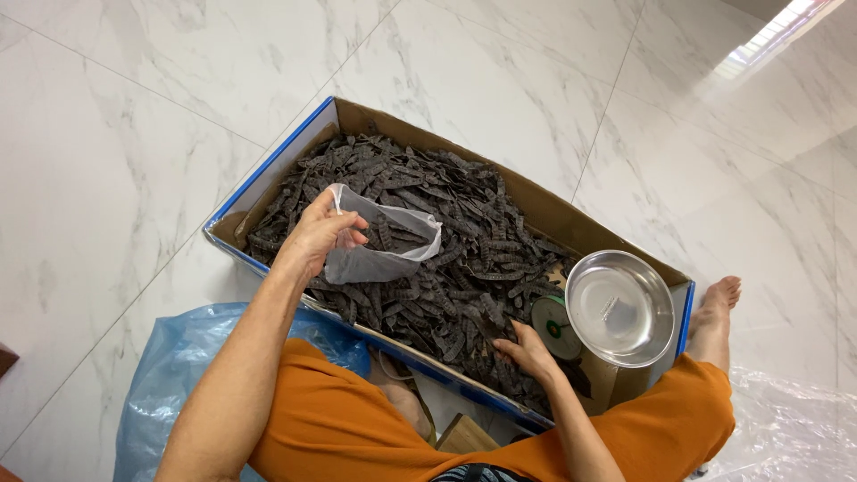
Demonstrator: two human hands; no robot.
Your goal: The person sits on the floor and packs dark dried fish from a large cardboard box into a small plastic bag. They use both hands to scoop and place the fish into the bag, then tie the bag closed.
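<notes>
A long cardboard box with blue outer sides lies on the floor, filled with many dark, flat dried pieces. My left hand holds open a clear plastic bag above the pile; a few dark pieces lie inside the bag. My right hand rests palm down on the dark pieces near the box's near edge, fingers closing over some of them. A small kitchen scale with a round steel bowl on top stands in the box's right end, just right of my right hand.
White marble floor tiles surround the box. A blue plastic bag lies at the lower left beside my orange-clad leg. Clear plastic sheeting is at the lower right, by my bare foot. A small wooden stool corner shows between my legs.
</notes>
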